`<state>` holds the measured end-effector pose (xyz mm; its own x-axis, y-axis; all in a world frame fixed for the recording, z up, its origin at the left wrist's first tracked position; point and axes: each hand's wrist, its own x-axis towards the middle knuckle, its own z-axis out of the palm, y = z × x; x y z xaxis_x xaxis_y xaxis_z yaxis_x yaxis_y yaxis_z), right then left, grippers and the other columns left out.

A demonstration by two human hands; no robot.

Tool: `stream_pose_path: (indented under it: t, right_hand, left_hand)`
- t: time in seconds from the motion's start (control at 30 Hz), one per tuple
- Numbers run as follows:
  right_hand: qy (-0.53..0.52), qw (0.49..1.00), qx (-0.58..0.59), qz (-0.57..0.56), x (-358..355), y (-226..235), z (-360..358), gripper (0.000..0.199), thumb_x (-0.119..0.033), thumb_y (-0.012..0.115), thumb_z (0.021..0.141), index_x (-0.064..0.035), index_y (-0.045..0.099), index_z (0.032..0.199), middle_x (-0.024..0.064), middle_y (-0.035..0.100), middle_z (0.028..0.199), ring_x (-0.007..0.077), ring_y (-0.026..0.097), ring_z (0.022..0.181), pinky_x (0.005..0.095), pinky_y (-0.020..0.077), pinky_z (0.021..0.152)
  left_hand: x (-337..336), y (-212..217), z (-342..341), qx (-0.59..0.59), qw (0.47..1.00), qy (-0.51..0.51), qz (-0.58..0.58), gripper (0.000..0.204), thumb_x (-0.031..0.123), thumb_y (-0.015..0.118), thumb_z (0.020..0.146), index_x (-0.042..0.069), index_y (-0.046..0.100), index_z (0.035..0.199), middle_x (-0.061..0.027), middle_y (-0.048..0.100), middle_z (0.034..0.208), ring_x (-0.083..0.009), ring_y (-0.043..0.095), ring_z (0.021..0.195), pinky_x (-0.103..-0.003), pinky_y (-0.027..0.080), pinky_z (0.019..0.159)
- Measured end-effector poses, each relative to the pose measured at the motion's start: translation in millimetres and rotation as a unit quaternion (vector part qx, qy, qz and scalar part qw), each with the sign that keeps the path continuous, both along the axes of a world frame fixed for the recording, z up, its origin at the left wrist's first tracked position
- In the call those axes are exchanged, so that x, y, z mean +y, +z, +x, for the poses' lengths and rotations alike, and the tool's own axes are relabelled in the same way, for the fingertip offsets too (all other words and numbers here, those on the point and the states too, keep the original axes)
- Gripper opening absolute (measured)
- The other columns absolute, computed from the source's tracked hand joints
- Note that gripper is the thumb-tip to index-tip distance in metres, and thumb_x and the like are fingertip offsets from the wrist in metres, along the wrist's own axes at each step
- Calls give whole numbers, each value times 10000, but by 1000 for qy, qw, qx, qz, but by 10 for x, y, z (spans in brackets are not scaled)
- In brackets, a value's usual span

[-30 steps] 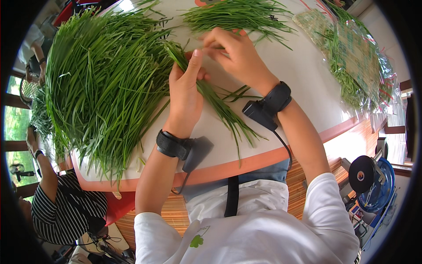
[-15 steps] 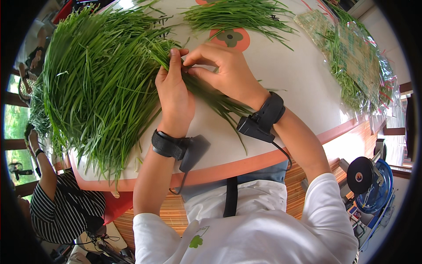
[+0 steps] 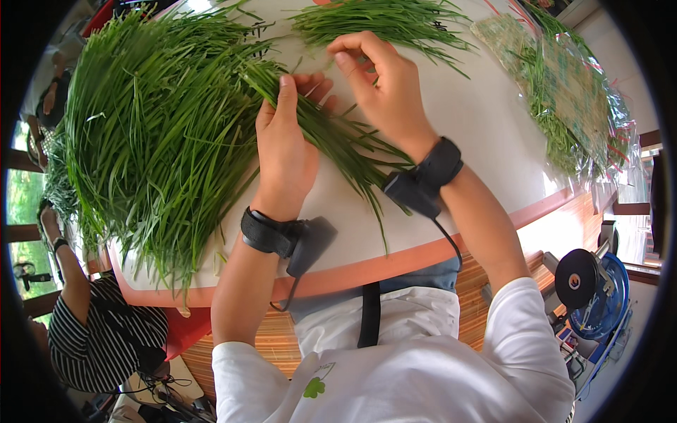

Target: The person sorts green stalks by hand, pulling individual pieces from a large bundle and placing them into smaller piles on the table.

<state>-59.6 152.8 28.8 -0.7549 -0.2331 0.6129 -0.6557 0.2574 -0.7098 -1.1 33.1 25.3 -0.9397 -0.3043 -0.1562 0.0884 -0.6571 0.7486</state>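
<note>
Head view shows the left hand (image 3: 285, 151) closed around a small bunch of chives (image 3: 331, 137) lying slantwise on the pale round worktop (image 3: 465, 141), while the right hand (image 3: 384, 88) pinches a thin strand at the bunch's upper end with thumb and forefinger. Those long, flat, limp green blades are slick and could slide out of a loose grip, snap under a hard tug, or mix back into the big heap of chives (image 3: 148, 134) touching the bunch on the left.
</note>
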Motion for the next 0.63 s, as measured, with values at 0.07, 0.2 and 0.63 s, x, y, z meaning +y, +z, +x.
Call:
stream_pose_path:
  t: [0.07, 0.2, 0.63]
  right_hand:
    - [-25, 987, 112, 112, 200, -179, -319, 182, -40, 573, 874, -83, 621, 1045, 34, 671, 1004, 207, 623, 905, 329, 473, 804]
    - [-41, 953, 132, 270, 266, -320, -373, 354, -16, 552, 865, -148, 575, 1192, -9, 651, 1119, 252, 564, 1028, 375, 407, 914]
    - [119, 968, -212, -57, 110, 0, -86, 157, -106, 605, 900, -107, 571, 1053, 54, 704, 931, 199, 587, 1122, 321, 269, 1087]
  left_hand:
    - [-33, -69, -24, 8, 999, -31, 9, 251, 283, 495, 1000, 44, 554, 952, -38, 596, 866, -144, 554, 759, -298, 485, 701]
    - [-31, -46, 1, -28, 998, -60, -2, 255, 310, 538, 980, 61, 526, 926, 3, 485, 731, -88, 406, 596, -249, 386, 563]
    - [-13, -92, -29, 15, 992, -77, -102, 250, 283, 659, 906, 64, 572, 990, 6, 502, 766, -93, 436, 634, -261, 374, 567]
